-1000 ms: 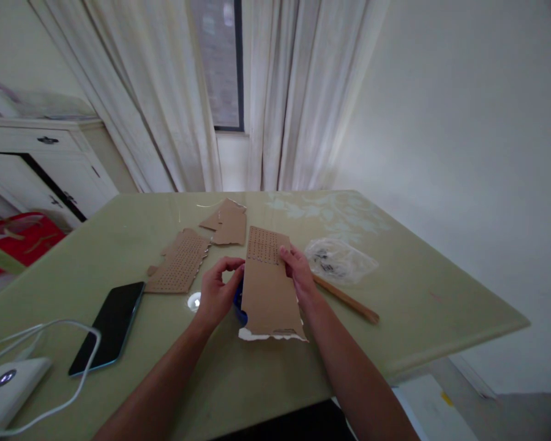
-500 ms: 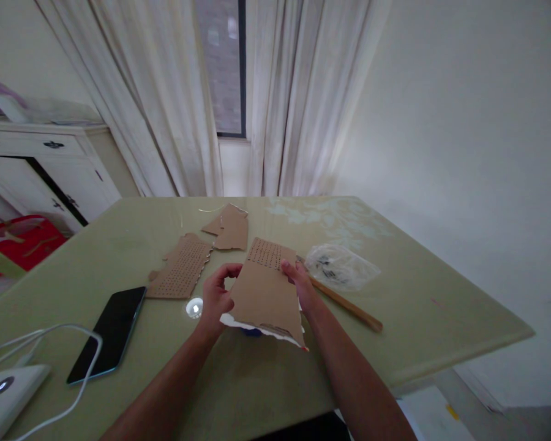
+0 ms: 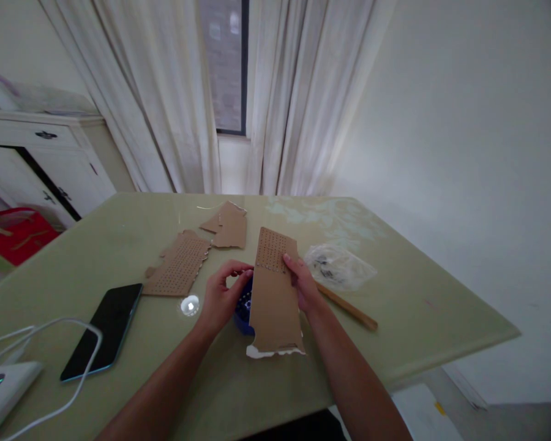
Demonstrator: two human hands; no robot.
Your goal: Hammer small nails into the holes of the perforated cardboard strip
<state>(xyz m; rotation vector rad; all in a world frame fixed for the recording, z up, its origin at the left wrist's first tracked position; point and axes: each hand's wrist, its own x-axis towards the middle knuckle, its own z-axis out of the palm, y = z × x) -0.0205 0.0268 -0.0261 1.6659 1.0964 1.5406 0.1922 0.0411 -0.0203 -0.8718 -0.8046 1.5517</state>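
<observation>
A piece of brown cardboard (image 3: pixel 275 306) with rows of small holes near its far end is tilted above the table. My right hand (image 3: pixel 303 280) grips its right edge, thumb on top. At the cardboard's left edge, my left hand (image 3: pixel 224 291) has thumb and fingertips pinched together; what they hold, if anything, is too small to make out. Partly hidden beneath the cardboard stands a blue bowl (image 3: pixel 242 321) with small dark shiny bits in it. A wooden handle (image 3: pixel 349 307) lies beside my right wrist, its far end hidden.
Another punched cardboard piece (image 3: pixel 179 266) and torn cardboard scraps (image 3: pixel 232 226) lie farther back on the table (image 3: pixel 417 306). A clear plastic bag (image 3: pixel 340 266) with dark bits rests at right. On the left are a phone (image 3: pixel 103 331), a white power bank (image 3: pixel 9 392) and its cable (image 3: pixel 94 361).
The cardboard has turned and tilted, its left side drawn away from my left hand. My left fingers have left it and pinched together, and more of the blue bowl shows.
</observation>
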